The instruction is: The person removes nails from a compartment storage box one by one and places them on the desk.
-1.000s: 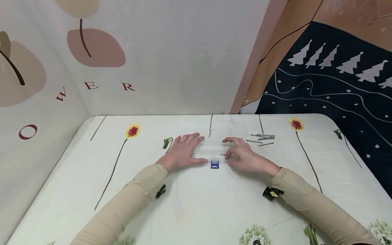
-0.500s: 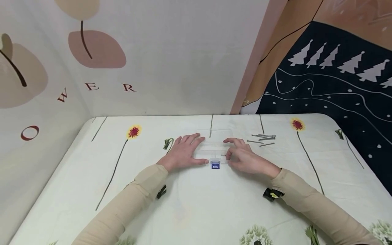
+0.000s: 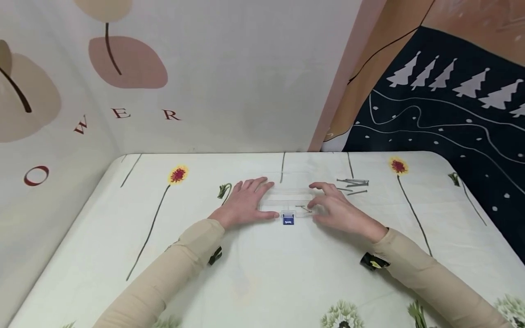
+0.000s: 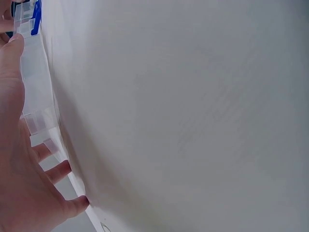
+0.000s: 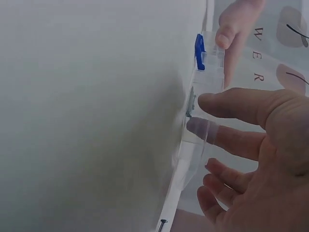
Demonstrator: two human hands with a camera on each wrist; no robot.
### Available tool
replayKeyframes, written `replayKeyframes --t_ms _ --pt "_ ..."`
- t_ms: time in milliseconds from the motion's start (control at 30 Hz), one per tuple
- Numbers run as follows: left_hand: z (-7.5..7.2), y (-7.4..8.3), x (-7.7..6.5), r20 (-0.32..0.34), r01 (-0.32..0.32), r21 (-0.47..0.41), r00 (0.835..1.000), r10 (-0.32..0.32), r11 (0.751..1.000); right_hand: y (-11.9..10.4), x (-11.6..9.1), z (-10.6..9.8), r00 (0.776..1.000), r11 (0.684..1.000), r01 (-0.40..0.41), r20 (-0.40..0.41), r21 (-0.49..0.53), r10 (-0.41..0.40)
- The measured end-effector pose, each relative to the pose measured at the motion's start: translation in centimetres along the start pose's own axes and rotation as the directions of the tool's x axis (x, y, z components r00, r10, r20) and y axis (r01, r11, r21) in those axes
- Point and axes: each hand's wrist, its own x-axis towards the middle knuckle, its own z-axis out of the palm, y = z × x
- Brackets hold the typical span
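A clear plastic box with dividers (image 3: 283,197) lies on the table, its blue latch (image 3: 288,219) facing the person. My left hand (image 3: 246,202) rests spread along the box's left side, thumb at the front edge by the latch. In the left wrist view the thumb (image 4: 17,46) lies along the transparent box wall (image 4: 36,72). Nails (image 3: 304,208) sit in the front right compartment. Over that corner is my right hand (image 3: 342,210), its thumb and index finger apart. The right wrist view has the index fingertip (image 5: 195,126) seen through the clear wall, beside the nails (image 5: 191,101).
Several loose nails (image 3: 356,183) lie on the flower-printed tablecloth (image 3: 262,273) to the right of the box. A pale curtain (image 3: 229,91) hangs behind the table, and a dark tree-patterned cloth (image 3: 447,123) is at the right. Each wrist carries a black camera (image 3: 373,262).
My right hand has let go of a nail and drawn slightly to the right, leaving nails visible in the compartment. The left hand has kept its place on the box.
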Motion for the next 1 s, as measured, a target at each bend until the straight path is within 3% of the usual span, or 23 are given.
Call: replayKeyframes --t_ms 267,567,1000 --pt "0.0 -0.1 -0.1 0.001 -0.001 -0.011 1.000 0.001 1.000 -0.7 0.2 0.5 0.997 0.994 0.048 -0.047 -0.098 -0.053" --pt "-0.1 0.0 0.0 0.003 0.005 -0.005 1.000 -0.005 1.000 -0.4 0.2 0.5 0.999 0.999 -0.008 -0.037 0.041 0.010" --pt "-0.2 0.1 -0.2 0.001 0.002 -0.008 1.000 -0.002 1.000 0.3 0.5 -0.2 0.997 0.981 -0.075 0.002 0.181 0.076"
